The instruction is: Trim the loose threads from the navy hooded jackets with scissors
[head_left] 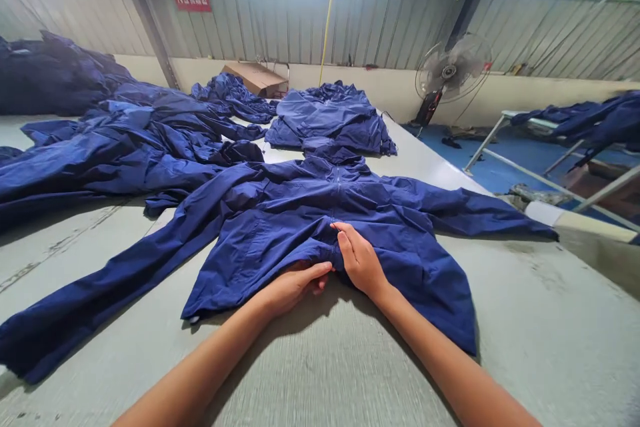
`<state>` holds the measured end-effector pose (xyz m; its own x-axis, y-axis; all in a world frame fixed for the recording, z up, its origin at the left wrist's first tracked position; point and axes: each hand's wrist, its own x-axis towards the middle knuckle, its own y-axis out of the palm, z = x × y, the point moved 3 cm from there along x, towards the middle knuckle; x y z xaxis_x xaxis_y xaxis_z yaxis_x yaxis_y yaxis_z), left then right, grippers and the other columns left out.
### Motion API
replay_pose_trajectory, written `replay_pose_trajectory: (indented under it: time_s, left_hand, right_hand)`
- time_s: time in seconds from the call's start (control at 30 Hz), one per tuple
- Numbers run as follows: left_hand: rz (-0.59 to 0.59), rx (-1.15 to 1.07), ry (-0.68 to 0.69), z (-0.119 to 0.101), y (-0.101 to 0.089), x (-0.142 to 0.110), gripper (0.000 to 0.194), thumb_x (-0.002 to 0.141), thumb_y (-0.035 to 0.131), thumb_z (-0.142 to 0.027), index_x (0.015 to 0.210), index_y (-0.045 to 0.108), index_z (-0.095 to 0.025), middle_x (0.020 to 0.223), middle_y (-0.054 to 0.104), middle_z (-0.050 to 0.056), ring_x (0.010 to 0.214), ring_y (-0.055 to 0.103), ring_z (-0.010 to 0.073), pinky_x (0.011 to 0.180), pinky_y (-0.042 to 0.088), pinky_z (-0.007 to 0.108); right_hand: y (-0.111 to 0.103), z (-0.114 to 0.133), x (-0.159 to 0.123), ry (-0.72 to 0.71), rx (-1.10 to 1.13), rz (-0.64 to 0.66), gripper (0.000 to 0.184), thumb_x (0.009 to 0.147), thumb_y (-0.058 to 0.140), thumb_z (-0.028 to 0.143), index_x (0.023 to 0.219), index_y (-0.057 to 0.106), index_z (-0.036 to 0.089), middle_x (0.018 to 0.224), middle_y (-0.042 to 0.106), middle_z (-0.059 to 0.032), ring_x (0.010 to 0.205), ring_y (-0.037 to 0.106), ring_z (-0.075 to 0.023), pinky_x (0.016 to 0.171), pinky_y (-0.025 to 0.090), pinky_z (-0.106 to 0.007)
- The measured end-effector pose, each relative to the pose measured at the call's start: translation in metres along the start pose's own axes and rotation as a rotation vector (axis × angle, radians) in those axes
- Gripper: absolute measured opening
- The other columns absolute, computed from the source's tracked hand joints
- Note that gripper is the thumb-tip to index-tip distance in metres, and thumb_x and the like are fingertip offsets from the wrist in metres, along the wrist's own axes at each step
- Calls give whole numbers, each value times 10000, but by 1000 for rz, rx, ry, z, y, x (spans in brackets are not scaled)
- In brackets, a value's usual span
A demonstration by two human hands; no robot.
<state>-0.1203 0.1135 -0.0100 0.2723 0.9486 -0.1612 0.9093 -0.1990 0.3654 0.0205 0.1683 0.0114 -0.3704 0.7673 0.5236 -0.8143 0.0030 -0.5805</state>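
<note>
Pressing navy jacket's bunched hem [320,256]

Left hand [294,288], right hand [360,260] and forearms [200,367] are all bare.

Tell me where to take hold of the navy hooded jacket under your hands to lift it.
Take the navy hooded jacket by its hood, probably from above on the far side: it stands bunched and pinchable, while the sleeves lie flat on the table and the near part sits under the left hand and right hand.
</note>
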Motion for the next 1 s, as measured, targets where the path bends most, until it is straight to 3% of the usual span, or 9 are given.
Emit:
replay_pose_trajectory:
  time_s: [0.1,0.2,0.53,0.67,0.8,1.0]
  left_hand:
    - [-5,69,-17,2,-4,3,380,786,665,-429,538,494,-195,514,413,-31,506,328,103,515,248,289]
    - [-19,83,-66,6,-8,4,405,767,668,-423,526,419,-212,507,359,-48,493,274,97,505,201,299]
    - [-282,65,85,0,-24,6,210,749,721,-323,700,564,-193,554,438,-51,512,348,100,515,292,258]
    - [-218,36,109,-9,-21,6,234,749,717,-368,695,594,-176,555,428,-52,493,314,84,500,269,249]
    - [-130,12,43,-11,-19,6,221,749,733,-356,810,647,-162,657,519,-28,514,347,74,495,253,238]
    - [-170,25,61,-9,-23,7,248,757,730,-367,703,587,-171,555,414,-63,490,321,76,495,244,245]
  right_hand:
    - [-1,2,-2,-11,-74,-9,319,1030,327,282,1190,595,217,1145,700,-85,1091,660,-203,939,526,-341]
    - [-3,8,-6,-47,-156,7,306,1027,340,253,1216,576,206,1114,696,-85,1033,679,-196,859,553,-303]
    - [-13,20,-6,-121,-135,-69,272,931,515,219,1185,613,235,984,707,-50,869,694,-180,767,585,-302]
    - [-16,27,-9,-199,-188,-127,251,876,590,208,1115,664,239,976,708,-50,838,699,-177,717,601,-290]
    - [-12,29,-12,-190,-137,-100,225,860,601,185,1070,674,217,928,709,-41,774,698,-155,657,592,-251]
    - [-11,25,-12,-98,-122,-49,174,862,599,202,1020,666,222,929,710,-38,796,696,-166,722,586,-280]
